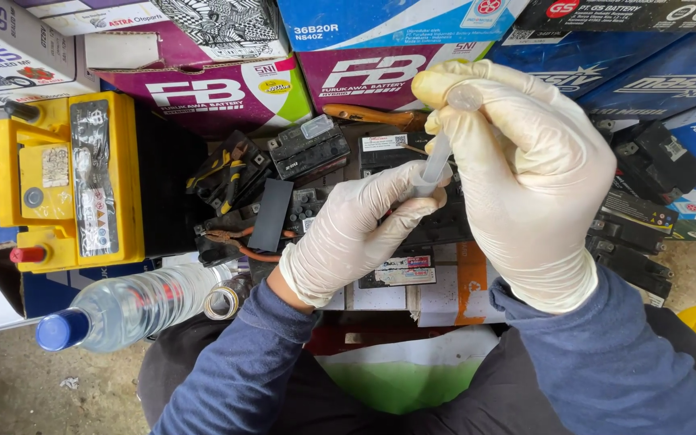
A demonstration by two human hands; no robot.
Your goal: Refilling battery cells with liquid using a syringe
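Head view: gloved hands on a syringe (438,157) above small black batteries (309,149), yellow battery (70,181) and bottle (134,304) alongside.

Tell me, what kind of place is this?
Probably a battery repair shop. A yellow battery sits by small black batteries, under stacked battery boxes. The gloved left hand and right hand hold a syringe.

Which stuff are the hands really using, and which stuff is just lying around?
In use:
- clear syringe, held by the left hand and right hand, both gloved
- small black battery under them

Lying about:
- yellow battery
- water bottle
- pliers
- stacked boxes
- tape roll
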